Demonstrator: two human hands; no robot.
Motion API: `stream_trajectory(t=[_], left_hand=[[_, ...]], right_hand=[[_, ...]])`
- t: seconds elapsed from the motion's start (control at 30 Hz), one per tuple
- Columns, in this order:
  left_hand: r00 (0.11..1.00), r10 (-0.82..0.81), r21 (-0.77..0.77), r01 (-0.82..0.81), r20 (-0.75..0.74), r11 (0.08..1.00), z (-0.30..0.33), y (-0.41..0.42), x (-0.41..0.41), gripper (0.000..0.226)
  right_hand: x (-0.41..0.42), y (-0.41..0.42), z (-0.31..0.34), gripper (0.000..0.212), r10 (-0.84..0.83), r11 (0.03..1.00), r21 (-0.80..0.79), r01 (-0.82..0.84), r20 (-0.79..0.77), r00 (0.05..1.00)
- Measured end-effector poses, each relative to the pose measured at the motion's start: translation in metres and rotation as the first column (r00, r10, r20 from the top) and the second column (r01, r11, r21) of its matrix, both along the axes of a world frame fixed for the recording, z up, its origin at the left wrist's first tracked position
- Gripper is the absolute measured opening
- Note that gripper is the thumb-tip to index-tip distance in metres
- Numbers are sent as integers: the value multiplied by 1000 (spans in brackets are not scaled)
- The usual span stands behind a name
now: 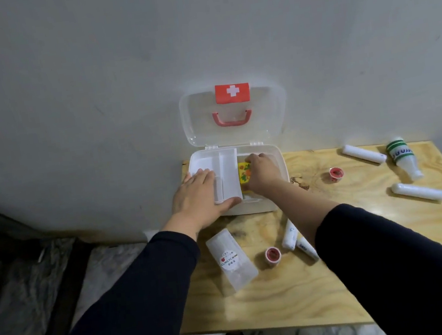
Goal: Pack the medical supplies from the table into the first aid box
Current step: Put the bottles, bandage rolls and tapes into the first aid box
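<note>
The white first aid box (278, 159) stands open at the table's back left, its clear lid (235, 117) with a red cross label leaning on the wall. My left hand (198, 196) lies flat on the white inner tray (229, 174), thumb on its front edge. Inside the box's right part, my right hand (263, 175) grips a yellow patterned packet (244, 176). On the table lie a cling film box (231, 259), two red tape rolls (273, 256) (336, 173), white gauze rolls (364, 153) (419, 192), two small tubes (290, 234) (308, 248) and a green-labelled bottle (403, 158).
The light wooden table (288, 294) ends at a front edge close to me and a right edge past the gauze rolls. A grey wall rises directly behind the box. Marbled floor lies to the left below the table.
</note>
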State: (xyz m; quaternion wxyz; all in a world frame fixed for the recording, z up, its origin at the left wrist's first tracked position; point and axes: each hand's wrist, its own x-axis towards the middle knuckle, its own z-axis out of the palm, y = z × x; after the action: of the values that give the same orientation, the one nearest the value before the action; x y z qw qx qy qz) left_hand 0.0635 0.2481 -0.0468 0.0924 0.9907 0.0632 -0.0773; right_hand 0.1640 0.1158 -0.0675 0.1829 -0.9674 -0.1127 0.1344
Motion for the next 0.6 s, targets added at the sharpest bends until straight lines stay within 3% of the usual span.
stream_trajectory(t=[0.33, 0.47, 0.6], left_hand=[[1000, -2, 16, 2, -16, 1000, -1, -1, 1, 99], [998, -6, 22, 7, -60, 1000, 0, -1, 2, 101], [998, 5, 6, -5, -67, 1000, 14, -6, -2, 96]], right_hand=[[2, 3, -1, 63, -65, 991, 112, 74, -87, 994], [-4, -10, 15, 69, 10, 994, 112, 1, -98, 995], [-22, -28, 36, 57, 89, 989, 121, -87, -9, 996]])
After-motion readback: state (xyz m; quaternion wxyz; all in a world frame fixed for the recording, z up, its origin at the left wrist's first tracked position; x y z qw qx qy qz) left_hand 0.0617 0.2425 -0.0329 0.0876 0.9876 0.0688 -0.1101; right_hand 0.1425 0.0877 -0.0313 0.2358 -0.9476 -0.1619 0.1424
